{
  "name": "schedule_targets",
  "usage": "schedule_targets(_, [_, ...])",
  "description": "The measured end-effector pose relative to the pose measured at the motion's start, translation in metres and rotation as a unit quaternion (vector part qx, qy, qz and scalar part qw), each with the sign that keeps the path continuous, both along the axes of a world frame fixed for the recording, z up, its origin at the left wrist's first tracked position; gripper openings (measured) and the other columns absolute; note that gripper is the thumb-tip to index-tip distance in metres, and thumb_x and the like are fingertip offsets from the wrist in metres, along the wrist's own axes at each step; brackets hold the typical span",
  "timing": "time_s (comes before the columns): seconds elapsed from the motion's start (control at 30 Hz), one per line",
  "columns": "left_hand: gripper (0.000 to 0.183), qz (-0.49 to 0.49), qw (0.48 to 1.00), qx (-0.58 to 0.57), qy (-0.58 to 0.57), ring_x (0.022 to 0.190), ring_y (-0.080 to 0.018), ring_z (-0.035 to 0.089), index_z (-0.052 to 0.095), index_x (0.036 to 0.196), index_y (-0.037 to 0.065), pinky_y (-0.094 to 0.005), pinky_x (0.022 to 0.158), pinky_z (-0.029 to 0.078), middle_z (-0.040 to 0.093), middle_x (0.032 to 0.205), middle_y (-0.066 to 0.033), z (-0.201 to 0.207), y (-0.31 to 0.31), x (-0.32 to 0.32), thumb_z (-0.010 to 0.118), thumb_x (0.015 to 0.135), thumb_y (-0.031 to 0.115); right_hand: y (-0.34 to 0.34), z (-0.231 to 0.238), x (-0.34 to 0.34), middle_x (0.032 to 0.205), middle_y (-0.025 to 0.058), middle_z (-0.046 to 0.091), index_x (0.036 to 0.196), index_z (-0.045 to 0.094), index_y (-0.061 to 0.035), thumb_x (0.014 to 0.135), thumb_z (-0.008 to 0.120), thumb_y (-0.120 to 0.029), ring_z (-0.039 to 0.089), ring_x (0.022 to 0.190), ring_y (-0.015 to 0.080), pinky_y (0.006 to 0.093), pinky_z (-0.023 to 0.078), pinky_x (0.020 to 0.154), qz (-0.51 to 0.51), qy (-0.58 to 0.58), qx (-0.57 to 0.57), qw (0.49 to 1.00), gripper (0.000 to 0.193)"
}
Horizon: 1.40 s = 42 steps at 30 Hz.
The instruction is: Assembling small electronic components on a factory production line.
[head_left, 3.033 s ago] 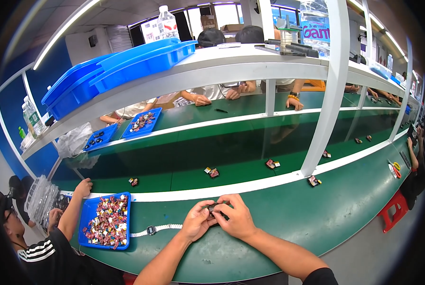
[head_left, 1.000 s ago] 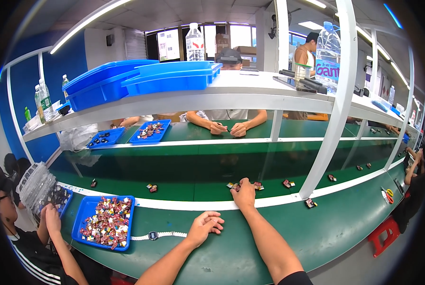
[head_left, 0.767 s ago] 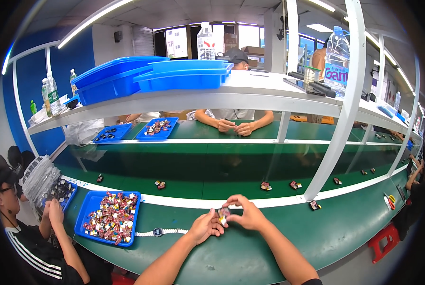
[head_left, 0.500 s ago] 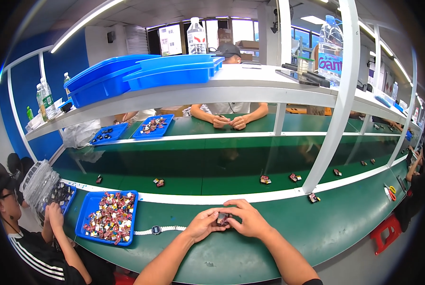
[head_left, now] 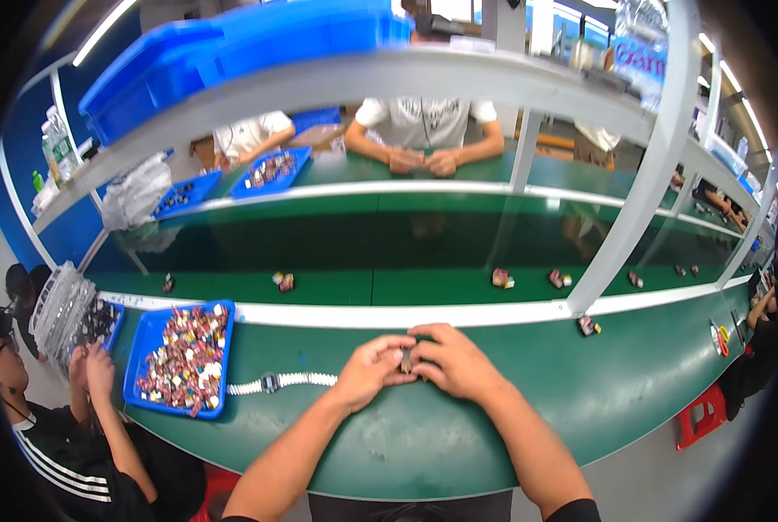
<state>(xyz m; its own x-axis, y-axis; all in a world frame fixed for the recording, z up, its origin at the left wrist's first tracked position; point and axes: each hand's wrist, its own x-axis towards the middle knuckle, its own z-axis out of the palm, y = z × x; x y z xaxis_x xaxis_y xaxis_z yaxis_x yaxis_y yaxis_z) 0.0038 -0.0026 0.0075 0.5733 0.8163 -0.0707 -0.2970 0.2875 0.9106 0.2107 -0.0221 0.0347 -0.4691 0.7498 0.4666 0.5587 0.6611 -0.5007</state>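
Note:
Over the green worktop [head_left: 380, 452], my hands meet fingertip to fingertip around a small part [head_left: 406, 360], brownish and dark, mostly covered by the fingers. My left hand [head_left: 371, 374] grips it from the left, thumb and fingers closed. From the other side my right hand [head_left: 455, 364] pinches it, with the index finger arched over the top. A blue tray [head_left: 230, 352] heaped with small dark-red, white and yellow parts stands to the left. Between that tray and my left hand lies a white-banded wristwatch [head_left: 270, 382].
A white rail [head_left: 389, 314] separates the worktop from a green belt [head_left: 337, 291] carrying several small parts. A white post [head_left: 637, 174] rises at the right, near a loose part [head_left: 589, 325] and scissors [head_left: 720, 339]. Co-workers sit left and across; a shelf holds blue trays [head_left: 302, 43].
The view has tipped downward, so the shelf looms larger at the top and the worktop sits higher. The held part appears turned, showing a narrower side; both hands still grip it.

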Motion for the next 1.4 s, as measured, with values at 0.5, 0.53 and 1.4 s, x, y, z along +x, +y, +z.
schedule_targets(0.5, [0.045, -0.047, 0.997, 0.067, -0.003, 0.113, -0.0209, 0.059, 0.046, 0.135, -0.001, -0.0364, 0.099, 0.052, 0.055, 0.125, -0.0134, 0.008, 0.005, -0.008, 0.057, 0.092, -0.001, -0.001, -0.005, -0.016, 0.118, 0.0098, 0.063, 0.088, 0.069, -0.0054, 0.08, 0.072, -0.009, 0.058, 0.111, 0.0279, 0.0389, 0.048, 0.093, -0.034, 0.12, -0.09, 0.988, 0.009])
schedule_targets(0.53, [0.043, -0.044, 0.998, 0.046, 0.001, 0.113, -0.0207, 0.059, 0.047, 0.135, 0.0, -0.0368, 0.099, 0.052, 0.055, 0.125, -0.0132, 0.009, 0.004, -0.008, 0.056, 0.093, -0.001, -0.001, -0.006, -0.014, 0.118, 0.0098, 0.063, 0.088, 0.069, -0.0054, 0.08, 0.072, -0.009, 0.058, 0.111, 0.0279, 0.0389, 0.048, 0.093, -0.036, 0.12, -0.091, 0.988, 0.009])
schedule_targets(1.4, [0.032, -0.033, 0.997, 0.028, -0.063, 0.111, -0.0189, 0.06, 0.05, 0.131, 0.002, -0.0358, 0.094, 0.053, 0.059, 0.122, -0.0115, 0.001, 0.007, -0.015, 0.05, 0.101, 0.015, -0.009, -0.006, -0.028, 0.119, 0.0091, 0.061, 0.093, 0.072, -0.0059, 0.081, 0.071, -0.001, 0.064, 0.095, 0.0219, 0.0321, 0.054, 0.079, -0.035, 0.237, -0.091, 0.967, 0.014])
